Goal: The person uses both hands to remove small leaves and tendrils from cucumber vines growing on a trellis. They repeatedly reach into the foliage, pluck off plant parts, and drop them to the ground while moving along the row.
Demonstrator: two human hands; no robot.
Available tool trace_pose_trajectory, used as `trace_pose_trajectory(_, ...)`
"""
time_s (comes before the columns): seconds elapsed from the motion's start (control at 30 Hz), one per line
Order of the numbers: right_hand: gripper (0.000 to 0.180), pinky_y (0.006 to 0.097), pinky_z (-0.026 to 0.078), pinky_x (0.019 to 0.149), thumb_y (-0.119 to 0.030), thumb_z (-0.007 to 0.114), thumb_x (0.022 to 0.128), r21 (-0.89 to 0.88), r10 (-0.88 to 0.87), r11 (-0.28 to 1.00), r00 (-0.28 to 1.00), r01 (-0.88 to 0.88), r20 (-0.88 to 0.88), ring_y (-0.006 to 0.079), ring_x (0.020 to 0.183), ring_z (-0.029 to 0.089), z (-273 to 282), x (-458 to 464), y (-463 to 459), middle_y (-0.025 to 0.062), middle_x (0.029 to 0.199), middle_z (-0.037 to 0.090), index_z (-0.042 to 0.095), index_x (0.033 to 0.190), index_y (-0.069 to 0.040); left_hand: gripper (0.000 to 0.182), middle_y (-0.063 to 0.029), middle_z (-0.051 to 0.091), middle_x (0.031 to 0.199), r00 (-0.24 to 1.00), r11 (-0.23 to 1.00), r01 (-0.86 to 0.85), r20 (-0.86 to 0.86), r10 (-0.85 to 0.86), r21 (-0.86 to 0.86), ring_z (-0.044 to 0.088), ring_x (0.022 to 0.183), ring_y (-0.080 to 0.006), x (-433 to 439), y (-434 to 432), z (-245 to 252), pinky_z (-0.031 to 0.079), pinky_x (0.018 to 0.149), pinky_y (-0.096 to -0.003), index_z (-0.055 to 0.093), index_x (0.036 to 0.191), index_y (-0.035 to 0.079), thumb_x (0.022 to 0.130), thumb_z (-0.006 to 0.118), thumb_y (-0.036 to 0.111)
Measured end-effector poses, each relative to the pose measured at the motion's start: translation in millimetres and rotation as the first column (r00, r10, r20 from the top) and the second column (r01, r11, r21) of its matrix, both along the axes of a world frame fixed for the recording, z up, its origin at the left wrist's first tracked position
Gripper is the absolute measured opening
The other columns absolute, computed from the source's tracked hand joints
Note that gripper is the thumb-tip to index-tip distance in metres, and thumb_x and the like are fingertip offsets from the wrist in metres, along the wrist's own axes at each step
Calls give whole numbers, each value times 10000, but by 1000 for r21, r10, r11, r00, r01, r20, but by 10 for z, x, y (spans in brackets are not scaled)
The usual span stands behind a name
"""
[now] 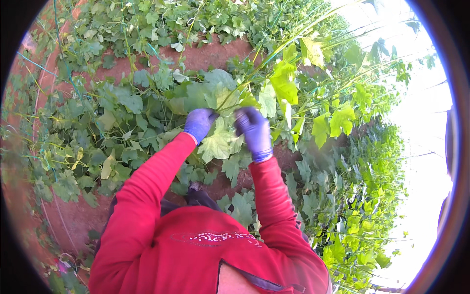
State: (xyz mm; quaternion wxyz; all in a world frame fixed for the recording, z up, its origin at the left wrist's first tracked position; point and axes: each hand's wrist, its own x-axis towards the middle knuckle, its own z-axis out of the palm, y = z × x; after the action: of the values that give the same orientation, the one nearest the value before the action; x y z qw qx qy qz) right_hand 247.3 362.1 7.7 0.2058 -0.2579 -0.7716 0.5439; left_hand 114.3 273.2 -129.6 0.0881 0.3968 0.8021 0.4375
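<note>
My left hand (200,124), in a purple glove, pinches a green vine stem (228,98) between thumb and fingers. From there the stem slants up to the right, alongside a teal twine (271,56). Just right of it is my right hand (254,131), gloved the same way, with fingers curled and blurred by motion. Whether anything is between those fingers is hidden. A broad pale-green lobed leaf (216,144) hangs below and between the hands. Sunlit yellow-green leaves (284,83) grow from the vine above my right hand.
Dense leafy vines (125,99) spread to the left and ahead. Reddish bare soil (216,53) runs between the rows. A light-blue twine (36,64) stretches at the far left. More climbing vines (352,228) rise at the right against bright glare. My shoe (195,186) shows among the leaves.
</note>
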Motion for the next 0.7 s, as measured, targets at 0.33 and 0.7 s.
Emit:
trace_pose_trajectory(0.33,217,252,505,750,-20,642,880,-86,353,932,935,-353,-12,76,852,589,614,-431,471,11,931,669,645,1096,3,247,-174,643,803,995,999,26,-98,-28,-21,612,768,-389,-73,-188,-502,472,691,-497,670,883,62,860,607,299)
trace_pose_trajectory(0.7,222,257,467,674,-36,650,796,386,335,878,939,-282,-77,65,759,518,613,-451,455,22,824,628,638,1015,-4,300,-199,631,771,999,1000,13,-36,-14,-14,604,750,-416,-166,-192,-528,452,662,-523,651,860,60,888,580,349)
